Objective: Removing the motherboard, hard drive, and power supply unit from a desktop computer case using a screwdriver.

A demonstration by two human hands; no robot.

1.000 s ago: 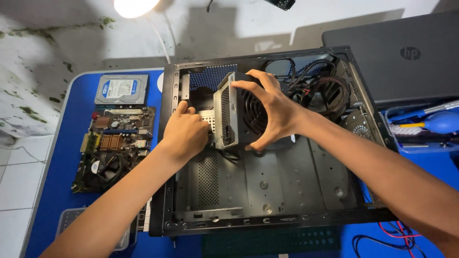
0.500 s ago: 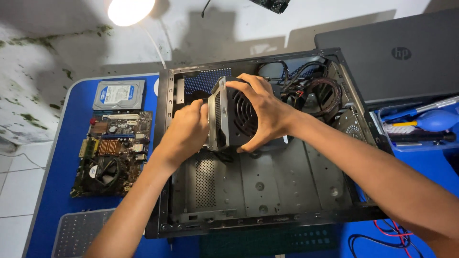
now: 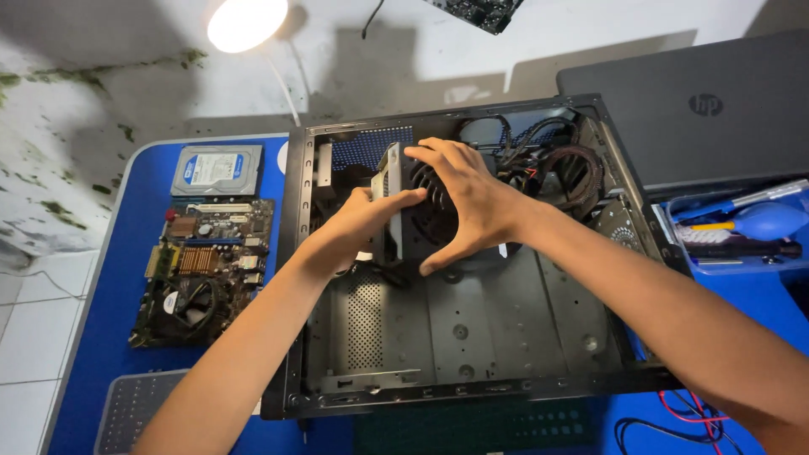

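**Q:** What has changed since a second ago?

**A:** Since then the power supply unit has shifted slightly left inside the open computer case, and my left hand has slid up against its metal end. It sits in the upper middle of the frame, standing on edge, fan grille toward my right palm.

**Q:** How are you holding it, and why that way?

**A:** My right hand spreads over the fan face, fingers curled over the top edge, thumb underneath. My left fingers are closed against the silver end plate. I judge both grips steady the box, since its cable bundle trails to the upper right.

**Q:** What else is there, counted?

**A:** On the blue table at left: one hard drive, one motherboard below it, laid flat and apart from the case. One closed laptop upper right. One tray of tools at right, with a blue blower; I cannot count the tools. One lamp glows at the top.
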